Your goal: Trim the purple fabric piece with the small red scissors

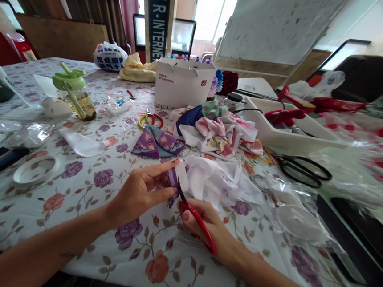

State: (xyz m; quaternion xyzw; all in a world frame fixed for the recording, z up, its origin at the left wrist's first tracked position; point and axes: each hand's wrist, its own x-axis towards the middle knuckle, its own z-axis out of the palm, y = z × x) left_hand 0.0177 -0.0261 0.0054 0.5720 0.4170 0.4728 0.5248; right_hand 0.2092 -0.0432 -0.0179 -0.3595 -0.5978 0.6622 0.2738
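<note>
My left hand [143, 188] pinches a small piece of purple patterned fabric [173, 177] with a white side between thumb and fingers. Red-handled scissors [201, 224] are in my right hand [201, 218], its fingers wrapped round the handles. Their dark blades lie against the edge of the fabric, close to my left thumb. Just beyond my hands is a crumpled white cloth [215, 177]. A folded purple and blue patterned fabric [158, 141] lies behind my left hand, and a heap of pink, blue and green fabric scraps [226, 128] sits farther back.
Yellow-and-red-handled pliers [150, 120] and a white paper bag [183, 82] stand beyond the fabric. Large black scissors [305, 169] and a white tray [280, 129] are on the right. A green-lidded jar [78, 98] and a tape roll [37, 169] are on the left.
</note>
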